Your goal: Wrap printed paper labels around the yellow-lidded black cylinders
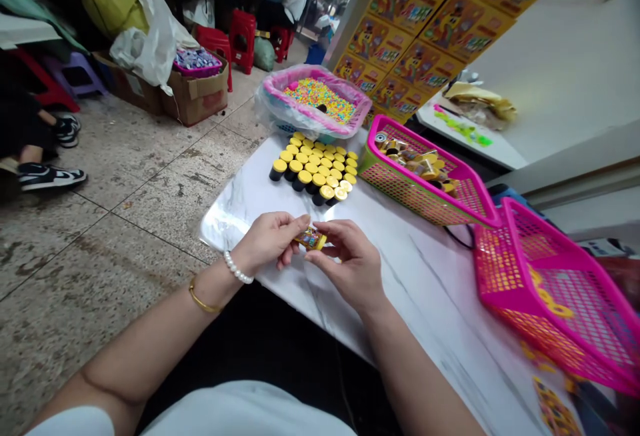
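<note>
Both my hands meet over the near edge of a white marble table (pixel 430 276). My left hand (pixel 270 239) and my right hand (pixel 347 263) pinch a small tube with a yellow cap (pixel 311 239) between their fingertips, one at each end. The tube shows colourful contents or a printed label. My left wrist wears a pearl bracelet and a gold bangle. Beyond the hands, several black tubes with yellow caps (pixel 315 168) stand upright in a tight cluster on the table.
A pink-rimmed tub of multicoloured candy beads (pixel 320 99) sits at the table's far end. A pink and green basket (pixel 415 183) holds loose tubes; another pink basket (pixel 550 289) lies tilted at right. Stacked yellow cartons (pixel 425 23) stand behind. Cardboard boxes, red stools and seated people occupy the floor.
</note>
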Action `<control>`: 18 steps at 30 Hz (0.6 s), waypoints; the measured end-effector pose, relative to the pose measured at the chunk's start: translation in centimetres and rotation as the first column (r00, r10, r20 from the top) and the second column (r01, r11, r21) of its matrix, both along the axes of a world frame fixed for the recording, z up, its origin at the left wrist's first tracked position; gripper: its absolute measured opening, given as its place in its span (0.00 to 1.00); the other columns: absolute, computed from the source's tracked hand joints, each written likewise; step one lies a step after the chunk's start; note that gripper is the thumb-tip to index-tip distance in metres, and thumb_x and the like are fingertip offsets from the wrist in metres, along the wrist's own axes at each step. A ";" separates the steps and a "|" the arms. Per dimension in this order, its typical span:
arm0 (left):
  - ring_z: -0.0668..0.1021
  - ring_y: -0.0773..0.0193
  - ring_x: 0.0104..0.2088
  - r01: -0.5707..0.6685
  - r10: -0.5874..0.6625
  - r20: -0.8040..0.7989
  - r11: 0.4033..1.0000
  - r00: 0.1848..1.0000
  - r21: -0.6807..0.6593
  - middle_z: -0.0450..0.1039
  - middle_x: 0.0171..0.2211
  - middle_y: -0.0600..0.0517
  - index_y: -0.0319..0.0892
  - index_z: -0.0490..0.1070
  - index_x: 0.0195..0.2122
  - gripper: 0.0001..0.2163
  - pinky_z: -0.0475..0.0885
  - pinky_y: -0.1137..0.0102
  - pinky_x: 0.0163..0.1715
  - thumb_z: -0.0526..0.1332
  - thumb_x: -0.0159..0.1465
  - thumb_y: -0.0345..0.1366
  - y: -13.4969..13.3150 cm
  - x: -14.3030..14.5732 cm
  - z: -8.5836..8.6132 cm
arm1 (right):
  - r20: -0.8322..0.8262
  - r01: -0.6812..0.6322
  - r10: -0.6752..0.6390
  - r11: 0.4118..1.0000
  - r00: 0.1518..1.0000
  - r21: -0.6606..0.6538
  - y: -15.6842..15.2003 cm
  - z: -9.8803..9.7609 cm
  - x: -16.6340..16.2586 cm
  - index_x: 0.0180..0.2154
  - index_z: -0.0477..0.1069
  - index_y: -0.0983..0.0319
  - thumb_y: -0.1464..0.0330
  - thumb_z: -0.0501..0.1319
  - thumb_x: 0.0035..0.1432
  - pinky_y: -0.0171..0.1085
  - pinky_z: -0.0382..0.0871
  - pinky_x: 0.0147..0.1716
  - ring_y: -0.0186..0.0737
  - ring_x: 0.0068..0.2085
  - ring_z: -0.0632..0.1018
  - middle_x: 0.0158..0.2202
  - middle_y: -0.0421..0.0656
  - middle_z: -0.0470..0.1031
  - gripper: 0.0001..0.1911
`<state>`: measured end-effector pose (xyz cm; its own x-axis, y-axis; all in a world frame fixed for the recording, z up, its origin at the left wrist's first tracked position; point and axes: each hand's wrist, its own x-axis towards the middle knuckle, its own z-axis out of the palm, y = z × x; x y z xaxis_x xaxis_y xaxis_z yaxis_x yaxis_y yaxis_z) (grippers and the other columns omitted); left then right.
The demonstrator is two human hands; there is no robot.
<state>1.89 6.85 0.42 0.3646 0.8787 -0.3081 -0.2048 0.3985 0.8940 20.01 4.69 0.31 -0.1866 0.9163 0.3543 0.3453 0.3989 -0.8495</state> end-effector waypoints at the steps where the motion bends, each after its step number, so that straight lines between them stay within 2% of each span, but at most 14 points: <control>1: 0.67 0.74 0.10 -0.003 0.003 0.016 1.000 1.000 0.001 0.69 0.16 0.56 0.39 0.66 0.27 0.21 0.61 0.79 0.09 0.65 0.62 0.53 0.0 0.0 -0.1 | 0.025 0.026 -0.026 1.000 0.999 0.007 -0.1 0.0 0.0 0.47 0.75 0.56 0.62 0.73 0.52 0.38 0.84 0.35 0.39 0.39 0.82 0.43 0.44 0.73 0.21; 6: 0.72 0.71 0.15 -0.023 0.021 0.075 1.000 0.997 0.019 0.71 0.20 0.54 0.38 0.68 0.31 0.21 0.67 0.77 0.13 0.66 0.60 0.53 0.2 -0.3 -0.4 | 0.057 -0.014 0.011 0.999 0.998 0.045 -0.5 0.4 0.0 0.47 0.74 0.57 0.65 0.72 0.54 0.41 0.85 0.40 0.40 0.40 0.83 0.44 0.45 0.75 0.18; 9: 0.74 0.71 0.20 -0.012 0.003 0.105 0.996 0.994 0.085 0.73 0.26 0.53 0.36 0.71 0.35 0.20 0.69 0.75 0.18 0.69 0.57 0.51 0.0 -0.6 -0.3 | 0.068 0.030 -0.033 0.999 0.997 0.043 -0.5 0.8 0.0 0.44 0.76 0.58 0.65 0.71 0.55 0.41 0.85 0.40 0.40 0.38 0.83 0.42 0.45 0.78 0.14; 10: 0.74 0.72 0.21 -0.008 -0.004 0.106 0.993 0.994 0.115 0.74 0.27 0.52 0.36 0.73 0.36 0.19 0.70 0.75 0.21 0.70 0.57 0.49 -0.2 -0.7 -0.2 | 0.052 0.060 -0.061 0.998 0.997 0.005 -0.5 0.8 -0.1 0.42 0.77 0.59 0.64 0.71 0.55 0.40 0.85 0.38 0.40 0.36 0.83 0.39 0.45 0.80 0.13; 12: 0.73 0.72 0.23 -0.008 -0.008 0.096 0.985 0.995 0.170 0.74 0.28 0.52 0.36 0.75 0.37 0.17 0.70 0.74 0.25 0.71 0.57 0.45 -0.4 -0.8 -0.1 | -0.028 0.108 -0.114 0.981 0.993 -0.164 -0.3 0.6 -0.2 0.36 0.78 0.61 0.60 0.70 0.56 0.39 0.85 0.33 0.40 0.30 0.83 0.32 0.45 0.81 0.11; 15: 0.74 0.70 0.26 -0.025 0.008 0.083 0.977 0.997 0.213 0.76 0.29 0.51 0.37 0.76 0.39 0.15 0.71 0.73 0.29 0.72 0.56 0.41 -0.7 -0.7 0.0 | -0.182 0.042 -0.140 0.888 0.973 -0.459 0.2 0.3 -0.3 0.28 0.76 0.62 0.54 0.66 0.59 0.38 0.83 0.26 0.41 0.25 0.83 0.24 0.43 0.80 0.18; 16: 0.74 0.70 0.26 -0.039 0.023 0.078 0.976 0.997 0.213 0.76 0.29 0.51 0.37 0.76 0.39 0.15 0.70 0.73 0.30 0.72 0.55 0.40 -0.8 -0.7 0.0 | -0.220 0.001 -0.128 0.866 0.967 -0.500 0.4 0.3 -0.3 0.29 0.76 0.62 0.53 0.65 0.59 0.39 0.83 0.26 0.42 0.26 0.84 0.25 0.44 0.81 0.19; 18: 0.73 0.70 0.25 -0.093 0.083 0.062 0.977 0.995 0.192 0.75 0.27 0.52 0.37 0.75 0.38 0.15 0.69 0.73 0.28 0.71 0.56 0.42 -0.7 -0.5 -0.1 | -0.255 -0.044 -0.092 0.876 0.963 -0.480 0.5 0.2 -0.3 0.39 0.78 0.62 0.54 0.67 0.58 0.42 0.85 0.32 0.43 0.31 0.85 0.31 0.44 0.83 0.17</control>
<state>1.36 6.14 0.32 0.2947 0.9492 -0.1102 -0.2812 0.1964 0.9394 19.75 5.17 0.51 -0.1252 0.9876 -0.0951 0.0876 -0.0845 -0.9926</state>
